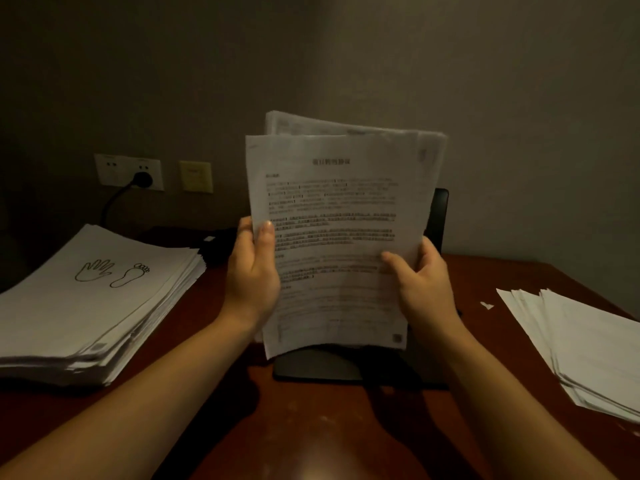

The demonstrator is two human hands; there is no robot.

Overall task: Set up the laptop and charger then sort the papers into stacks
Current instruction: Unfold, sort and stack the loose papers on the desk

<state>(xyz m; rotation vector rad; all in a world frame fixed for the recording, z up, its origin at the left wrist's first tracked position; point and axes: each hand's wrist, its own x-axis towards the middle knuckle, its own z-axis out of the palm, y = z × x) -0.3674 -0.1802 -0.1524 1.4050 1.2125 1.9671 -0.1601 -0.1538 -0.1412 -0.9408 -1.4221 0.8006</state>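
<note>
I hold a sheaf of printed papers (337,202) upright above the middle of the table. My left hand (254,271) grips its left edge, thumb on the front sheet. My right hand (420,282) grips the lower right part, thumb across the print. Behind and under the sheaf stands a dark laptop (318,365), mostly hidden; only its base edge and the screen's right edge show. A thick stack of papers (93,306), topped by a sheet with hand and foot outlines, lies at the left. A thinner fanned stack (588,348) lies at the right.
A black plug (142,180) sits in the wall socket (128,172) at back left, its cable dropping behind the thick stack toward a dark charger area (211,245). A yellowish wall plate (196,176) is beside it. A paper scrap (486,305) lies on the brown table (311,427).
</note>
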